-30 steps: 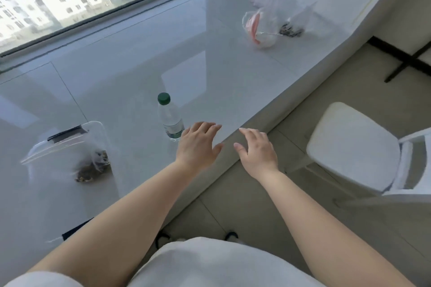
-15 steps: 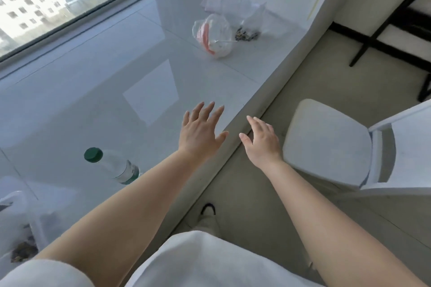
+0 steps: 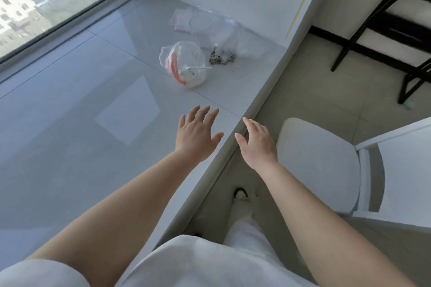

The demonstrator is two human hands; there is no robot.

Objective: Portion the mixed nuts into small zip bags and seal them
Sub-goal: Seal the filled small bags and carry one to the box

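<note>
Our left hand (image 3: 196, 136) and right hand (image 3: 256, 142) hover with fingers released above the glossy tiled counter (image 3: 81, 105). Ahead, dark nuts (image 3: 221, 58) lie in crinkled clear bags (image 3: 229, 38) beside a rounded plastic bag (image 3: 184, 63) near the wall.

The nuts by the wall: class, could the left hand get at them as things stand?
Probably yes. The left hand is open and empty, with bare sill ahead; only the bag lies left of the nuts.

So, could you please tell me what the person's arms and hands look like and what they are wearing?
Both forearms are bare to above the elbow. The left hand and right hand wear no gloves, rings or watch. A short white sleeve shows at the left shoulder.
</note>
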